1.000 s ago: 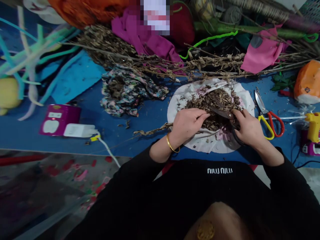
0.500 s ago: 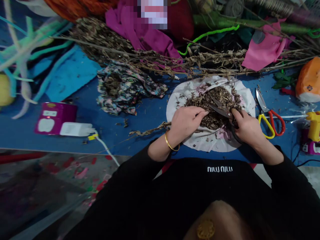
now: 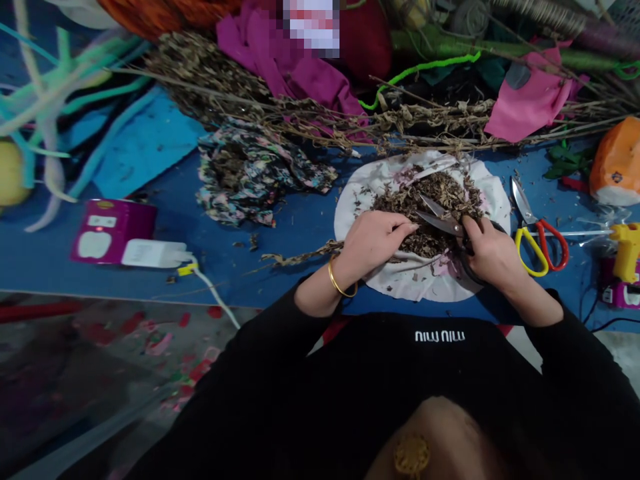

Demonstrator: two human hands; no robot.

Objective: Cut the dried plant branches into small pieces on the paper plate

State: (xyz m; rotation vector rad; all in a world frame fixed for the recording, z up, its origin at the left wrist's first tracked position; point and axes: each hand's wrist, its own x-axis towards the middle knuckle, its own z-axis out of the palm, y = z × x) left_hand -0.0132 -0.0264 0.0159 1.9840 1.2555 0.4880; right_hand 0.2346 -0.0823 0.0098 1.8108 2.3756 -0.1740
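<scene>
Black scissors [image 3: 447,225] gape wider in the right hand [image 3: 494,257].

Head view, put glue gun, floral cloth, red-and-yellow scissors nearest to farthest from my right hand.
1. Red-and-yellow scissors, just right of your right hand.
2. Glue gun, farther right.
3. Floral cloth, to the left.

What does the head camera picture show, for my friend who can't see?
A right hand holds black-handled scissors, blades open, over crumbled dry leaves on white cloth, with the left hand beside them. Scissors with red and yellow handles lie nearby on a blue table.
</scene>
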